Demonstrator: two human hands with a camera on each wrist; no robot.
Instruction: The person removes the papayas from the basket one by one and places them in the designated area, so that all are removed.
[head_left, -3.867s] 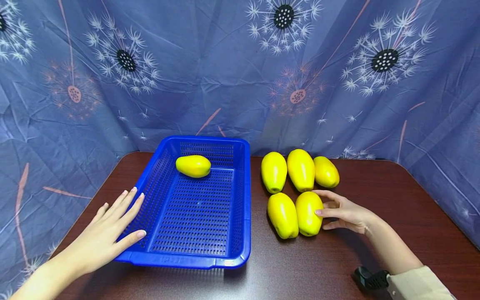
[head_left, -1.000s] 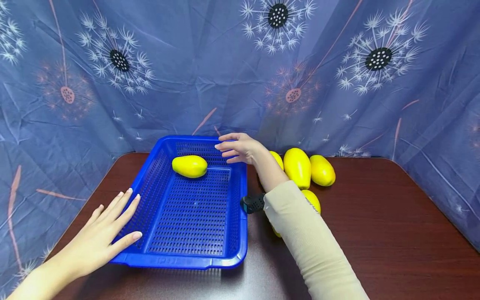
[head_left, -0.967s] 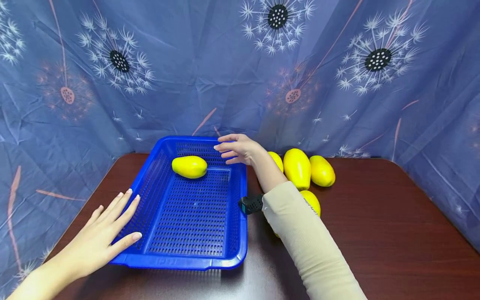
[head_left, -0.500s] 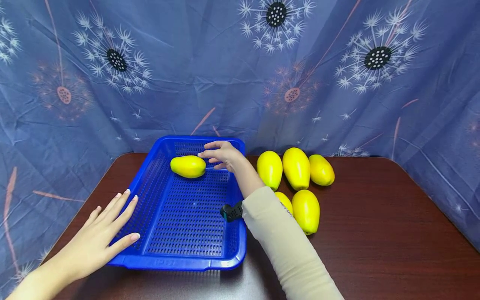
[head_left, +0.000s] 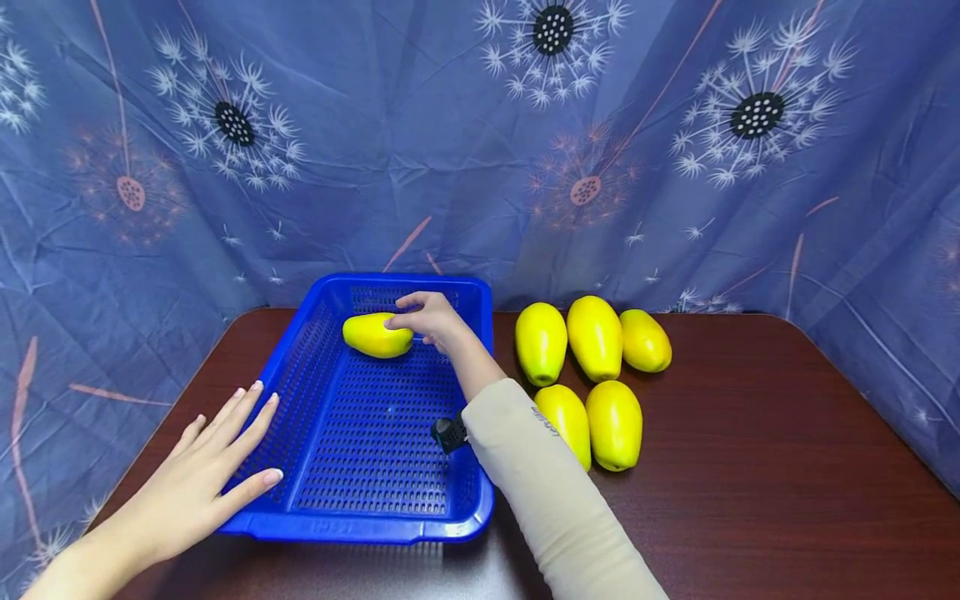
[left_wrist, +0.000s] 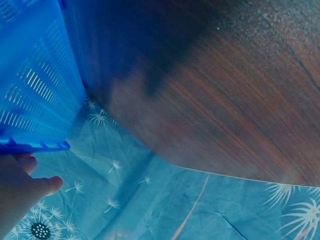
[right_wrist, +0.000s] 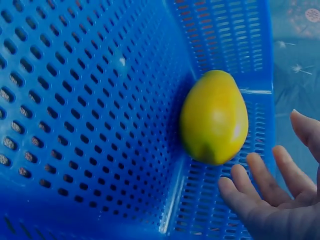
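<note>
A yellow papaya (head_left: 369, 336) lies at the far left inside a blue perforated plastic basket (head_left: 367, 527). My right hand (head_left: 429, 319) reaches over the basket to the papaya's right end, the fingers spread and loosely bent. In the head view its thumb overlaps the fruit. From the right wrist, the fingers of the hand (right_wrist: 280, 195) show beside the papaya (right_wrist: 215, 117) with a small gap, not around it. My left hand (head_left: 198, 479) rests on the basket's left rim with its fingers straight; the left wrist view catches part of this hand (left_wrist: 22, 187) under the rim.
To the basket's right, several more papayas lie on the brown table (head_left: 765, 433): a back row with a papaya (head_left: 595, 337) in its middle, and a front row with a papaya (head_left: 615, 425) at its right. A blue patterned curtain (head_left: 450, 167) hangs behind the table.
My right hand has moved from the papayas on the table over the basket's right rim, then left and down to the papaya inside. My left hand has stayed on the rim.
</note>
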